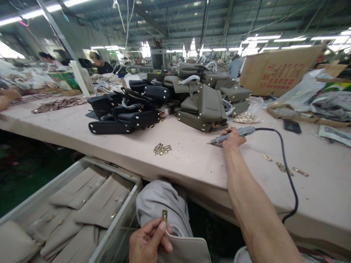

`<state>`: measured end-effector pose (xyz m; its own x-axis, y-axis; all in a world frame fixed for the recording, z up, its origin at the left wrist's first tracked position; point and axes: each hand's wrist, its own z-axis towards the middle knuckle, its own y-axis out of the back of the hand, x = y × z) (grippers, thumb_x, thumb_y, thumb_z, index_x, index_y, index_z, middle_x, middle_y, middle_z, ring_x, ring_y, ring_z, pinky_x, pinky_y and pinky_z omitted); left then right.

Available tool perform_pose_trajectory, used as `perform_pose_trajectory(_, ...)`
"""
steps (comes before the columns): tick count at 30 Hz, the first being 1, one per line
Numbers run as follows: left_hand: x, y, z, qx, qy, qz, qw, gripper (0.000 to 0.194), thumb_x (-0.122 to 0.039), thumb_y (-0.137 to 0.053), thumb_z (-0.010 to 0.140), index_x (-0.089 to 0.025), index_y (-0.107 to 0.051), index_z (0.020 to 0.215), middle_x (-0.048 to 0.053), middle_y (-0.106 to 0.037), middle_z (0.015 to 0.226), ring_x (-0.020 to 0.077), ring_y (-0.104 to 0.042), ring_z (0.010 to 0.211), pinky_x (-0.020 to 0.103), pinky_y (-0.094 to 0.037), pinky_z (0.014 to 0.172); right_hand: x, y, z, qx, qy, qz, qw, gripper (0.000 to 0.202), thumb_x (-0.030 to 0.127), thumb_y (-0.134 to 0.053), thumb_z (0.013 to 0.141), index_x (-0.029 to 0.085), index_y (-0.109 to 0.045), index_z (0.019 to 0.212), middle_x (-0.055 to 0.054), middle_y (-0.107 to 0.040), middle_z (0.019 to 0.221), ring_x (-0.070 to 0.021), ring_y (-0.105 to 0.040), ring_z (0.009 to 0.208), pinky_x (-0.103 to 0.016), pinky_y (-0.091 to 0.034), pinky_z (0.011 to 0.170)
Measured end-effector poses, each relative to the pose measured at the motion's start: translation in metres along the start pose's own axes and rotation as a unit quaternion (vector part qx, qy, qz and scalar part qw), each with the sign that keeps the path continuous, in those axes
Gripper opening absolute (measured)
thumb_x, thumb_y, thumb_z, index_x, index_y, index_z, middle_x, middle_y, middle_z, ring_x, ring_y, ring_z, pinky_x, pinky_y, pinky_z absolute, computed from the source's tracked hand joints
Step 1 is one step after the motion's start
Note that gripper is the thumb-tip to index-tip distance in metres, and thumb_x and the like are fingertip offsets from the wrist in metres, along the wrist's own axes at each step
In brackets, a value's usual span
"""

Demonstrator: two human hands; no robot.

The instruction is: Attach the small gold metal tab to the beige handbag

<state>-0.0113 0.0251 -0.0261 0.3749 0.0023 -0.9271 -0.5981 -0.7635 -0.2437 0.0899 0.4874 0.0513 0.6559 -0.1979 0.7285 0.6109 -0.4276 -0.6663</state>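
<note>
Low in front of me, my left hand (150, 239) pinches a small slotted gold metal plate (164, 214) upright between thumb and fingers. A beige leather flap (189, 248) extends from those same fingers; whether the plate is fixed to it I cannot tell. Out on the table, my right hand (233, 137) is wrapped round a grey electric screwdriver (246, 131), whose tip points left just above or on the surface. To the left of that tip lies a little heap of gold metal plates (162, 149). More loose gold plates (301, 172) lie right of my forearm.
Black handbags (137, 117) and olive handbags (210, 104) are piled across the table (192, 160). A plastic crate (137, 184) with beige leather pieces (104, 199) stands lower left. The screwdriver's cord (287, 164) curves over the table edge. A cardboard box (279, 73) stands behind. Other people work further back.
</note>
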Motion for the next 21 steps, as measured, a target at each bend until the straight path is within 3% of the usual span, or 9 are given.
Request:
perform_pose_trajectory(12, -0.0007, 0.0003, 0.0005, -0.008, -0.003, 0.003, 1.000, 0.052, -0.057, -0.097, 0.064, -0.011, -0.083, 0.083, 0.010, -0.075, 0.064, 0.0143, -0.060, 0.040, 0.020, -0.048, 0.043, 0.0049, 0.0032, 0.0035, 0.003, -0.064, 0.007, 0.998, 0.020, 0.007, -0.057, 0.092, 0.021, -0.044, 0.085, 0.004, -0.057, 0.069, -0.0107, -0.051, 0.047, -0.019, -0.045, 0.037)
perform_pose_trajectory(21, 0.0007, 0.0013, -0.0023, -0.008, -0.007, 0.002, 1.000, 0.049, -0.055, -0.097, 0.067, -0.011, -0.082, 0.082, 0.009, -0.074, 0.061, 0.0144, -0.061, 0.041, 0.019, -0.047, 0.045, 0.0001, 0.0013, -0.0003, 0.001, -0.068, 0.000, 0.998, 0.021, 0.005, -0.057, 0.092, 0.020, -0.044, 0.086, 0.004, -0.057, 0.071, -0.0099, -0.050, 0.048, -0.018, -0.044, 0.037)
